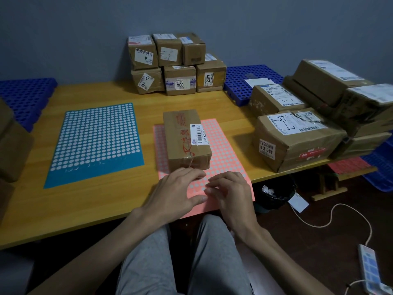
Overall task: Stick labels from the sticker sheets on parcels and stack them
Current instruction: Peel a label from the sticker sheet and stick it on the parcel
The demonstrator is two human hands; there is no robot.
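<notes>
A brown cardboard parcel (186,139) with red writing and a barcode label lies on a pink sticker sheet (225,160) at the table's front middle. My left hand (178,190) rests flat on the sheet's near part, fingers spread, just in front of the parcel. My right hand (229,192) sits beside it, its fingertips bent down onto the dots of the sheet; whether a sticker is pinched I cannot tell. A blue sticker sheet (95,143) with white dots lies to the left on the table.
Stacked parcels (176,64) stand at the back against the wall. More parcels (308,124) are piled at the right. Cardboard boxes (12,143) sit at the left edge. Blue perforated pallets (246,84) lie behind. A bin (274,194), cable and power strip (370,271) are on the floor.
</notes>
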